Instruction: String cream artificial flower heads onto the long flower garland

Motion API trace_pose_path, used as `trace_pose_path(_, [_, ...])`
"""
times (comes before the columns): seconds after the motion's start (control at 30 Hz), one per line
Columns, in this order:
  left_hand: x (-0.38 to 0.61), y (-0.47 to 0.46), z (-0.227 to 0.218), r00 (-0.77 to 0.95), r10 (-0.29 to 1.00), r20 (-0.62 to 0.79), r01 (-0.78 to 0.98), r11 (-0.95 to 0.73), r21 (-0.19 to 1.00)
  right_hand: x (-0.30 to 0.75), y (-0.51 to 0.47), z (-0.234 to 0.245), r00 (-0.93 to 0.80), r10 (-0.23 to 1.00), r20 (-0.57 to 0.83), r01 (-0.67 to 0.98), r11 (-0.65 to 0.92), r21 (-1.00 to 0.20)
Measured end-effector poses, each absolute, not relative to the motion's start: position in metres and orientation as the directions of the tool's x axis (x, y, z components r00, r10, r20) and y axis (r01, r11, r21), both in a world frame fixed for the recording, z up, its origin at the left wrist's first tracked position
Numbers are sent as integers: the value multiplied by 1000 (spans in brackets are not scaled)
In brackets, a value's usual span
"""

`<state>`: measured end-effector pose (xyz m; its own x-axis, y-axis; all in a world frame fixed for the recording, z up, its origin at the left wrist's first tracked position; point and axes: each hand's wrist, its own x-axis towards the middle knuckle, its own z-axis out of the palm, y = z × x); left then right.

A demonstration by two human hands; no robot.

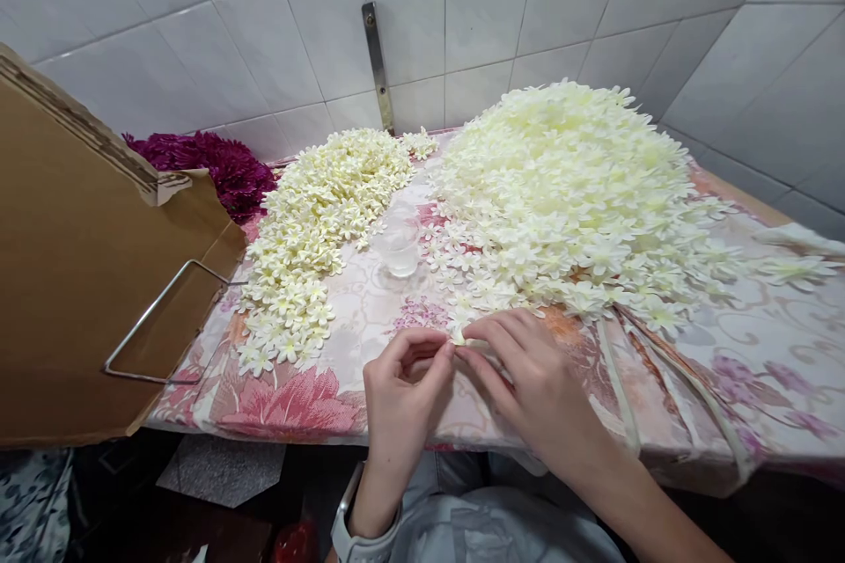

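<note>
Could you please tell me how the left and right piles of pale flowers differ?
The right pile is larger and heaped higher, while the left pile is smaller and lower, in a curving band. Blooms in the left pile look smaller, with short petals; many in the right pile look bigger. The left pile looks creamier, the right pile faintly greenish. Both lie on the flowered tablecloth.

— Colours of your blossom (459, 337)?
— Mine is white; my larger flower heap (561, 193), white tinged yellow-green; my smaller flower heap (343, 185), cream.
— Tablecloth (356, 295)?
— Pale ground, pink-and-mauve floral print. Carton (85, 273): plain brown.
</note>
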<state>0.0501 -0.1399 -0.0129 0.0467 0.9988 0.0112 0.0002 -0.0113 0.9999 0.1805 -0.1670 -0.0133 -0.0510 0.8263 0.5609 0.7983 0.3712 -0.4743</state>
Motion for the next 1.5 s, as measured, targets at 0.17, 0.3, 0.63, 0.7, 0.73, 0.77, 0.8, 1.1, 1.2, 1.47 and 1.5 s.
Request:
trace_pose_path(0.17, [49, -140, -12, 79, 996, -35, -41, 39, 998, 183, -166, -10, -5, 866, 500, 675, 372, -637])
trace_pose_path(0.3, [44, -136, -13, 164, 984, -72, -62, 83, 995, 188, -166, -4, 50, 922, 383, 552, 294, -780])
trace_pose_path(0.63, [44, -132, -12, 157, 984, -89, -77, 102, 992, 182, -167, -5, 140, 794, 592, 631, 389, -671])
trace_pose_path(0.7, [44, -133, -10, 159, 983, -94, -68, 106, 992, 182, -167, -5, 112, 760, 641, 662, 424, -618])
trace_pose_path(0.73, [44, -134, -9, 168, 981, -99, -66, 111, 992, 182, -167, -4, 99, 746, 659, 671, 439, -598])
trace_pose_path(0.77, [44, -134, -8, 189, 977, -101, -64, 115, 991, 182, -167, -4, 86, 732, 676, 675, 456, -580])
trace_pose_path(0.8, [44, -135, -7, 213, 972, -101, -62, 116, 991, 182, -167, -4, 73, 723, 687, 675, 471, -568])
trace_pose_path(1.1, [48, -136, -12, 119, 991, -58, -28, 61, 998, 181, -169, -7, 93, 842, 531, 590, 383, -711])
trace_pose_path(1.2, [49, -137, -11, 17, 1000, -16, -22, 16, 1000, 177, -174, -5, -51, 869, 493, 627, 412, -661])
trace_pose_path(1.47, [45, -138, -12, -100, 994, 47, -27, -50, 998, 173, -173, -7, -104, 861, 498, 653, 437, -619])
trace_pose_path(1.5, [45, -139, -11, -66, 997, 43, -20, -45, 999, 176, -173, -6, -16, 854, 520, 635, 411, -655])
